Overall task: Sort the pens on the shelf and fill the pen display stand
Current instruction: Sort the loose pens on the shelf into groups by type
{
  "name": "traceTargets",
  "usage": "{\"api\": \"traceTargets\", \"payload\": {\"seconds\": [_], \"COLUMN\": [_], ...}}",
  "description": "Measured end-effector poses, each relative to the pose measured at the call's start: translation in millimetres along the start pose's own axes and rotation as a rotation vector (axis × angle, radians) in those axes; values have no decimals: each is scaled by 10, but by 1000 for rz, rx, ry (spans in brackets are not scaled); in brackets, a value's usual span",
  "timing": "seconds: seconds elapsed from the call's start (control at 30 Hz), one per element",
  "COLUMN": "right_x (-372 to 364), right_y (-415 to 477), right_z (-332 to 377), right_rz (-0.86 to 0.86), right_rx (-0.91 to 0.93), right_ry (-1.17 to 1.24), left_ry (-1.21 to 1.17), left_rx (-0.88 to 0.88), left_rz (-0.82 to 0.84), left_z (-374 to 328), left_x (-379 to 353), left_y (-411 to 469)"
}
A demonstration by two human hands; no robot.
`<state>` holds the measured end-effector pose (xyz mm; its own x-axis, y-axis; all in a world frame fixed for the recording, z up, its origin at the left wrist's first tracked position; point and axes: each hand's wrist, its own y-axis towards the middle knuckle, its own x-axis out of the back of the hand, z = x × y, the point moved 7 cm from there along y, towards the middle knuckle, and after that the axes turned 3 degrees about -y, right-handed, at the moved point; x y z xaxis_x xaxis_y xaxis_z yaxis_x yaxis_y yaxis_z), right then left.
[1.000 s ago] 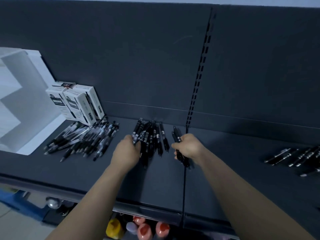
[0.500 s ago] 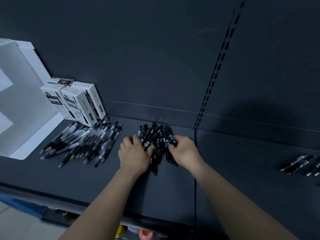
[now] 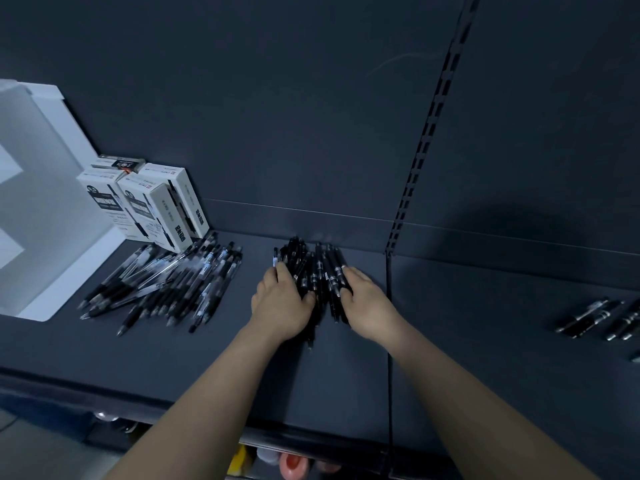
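Observation:
A bunch of black pens [image 3: 313, 268] lies on the dark shelf [image 3: 207, 358] near its back wall. My left hand [image 3: 282, 301] presses against the bunch's left side, fingers curled round the outer pens. My right hand [image 3: 363, 301] holds the right side the same way, so the pens sit squeezed between both hands. A larger loose heap of clear-and-black pens [image 3: 166, 282] lies to the left. A white pen display stand [image 3: 38, 202] stands at the far left. Its compartments are mostly out of frame.
Three white pen boxes [image 3: 152, 199] stand behind the left heap. A few black pens [image 3: 602, 318] lie at the far right. A slotted upright [image 3: 429, 129] and a seam divide the shelf. Coloured bottles [image 3: 291, 462] show on the shelf below.
My right hand brought its few pens left into the middle bunch. Both hands then closed in from either side and pushed the spread pens into one tight bundle.

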<state>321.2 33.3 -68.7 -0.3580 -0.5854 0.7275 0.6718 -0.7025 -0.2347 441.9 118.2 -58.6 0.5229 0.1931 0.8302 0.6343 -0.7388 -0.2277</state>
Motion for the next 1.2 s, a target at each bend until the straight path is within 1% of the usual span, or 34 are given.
{"api": "traceTargets", "payload": {"seconds": [0.13, 0.4, 0.5, 0.57, 0.67, 0.83, 1.03, 1.2], "right_x": [-2, 129, 173, 246, 372, 707, 1147, 1575], "right_y": [16, -72, -145, -201, -353, -764, -1325, -1719], "right_z": [2, -33, -38, -27, -6, -85, -585, -1182], "right_rz": [-18, -29, -49, -94, -132, -233, -324, -382], "right_rx": [-5, -3, 9, 30, 54, 102, -1, -81], "right_ry": [-40, -84, -110, -151, -245, -386, -516, -548], "left_ry": [35, 176, 221, 261, 316, 336, 340, 303], "left_rx": [-16, -116, -184, -245, -335, -468, -629, -746], "left_rz": [-1, -40, -67, -108, -157, -186, -148, -117], "left_z": [-45, -167, -259, -345, -506, -840, -1422, -2038], "left_x": [68, 174, 190, 218, 234, 136, -192, -558], "left_y": [-32, -191, -291, -363, -460, -637, -997, -1263]}}
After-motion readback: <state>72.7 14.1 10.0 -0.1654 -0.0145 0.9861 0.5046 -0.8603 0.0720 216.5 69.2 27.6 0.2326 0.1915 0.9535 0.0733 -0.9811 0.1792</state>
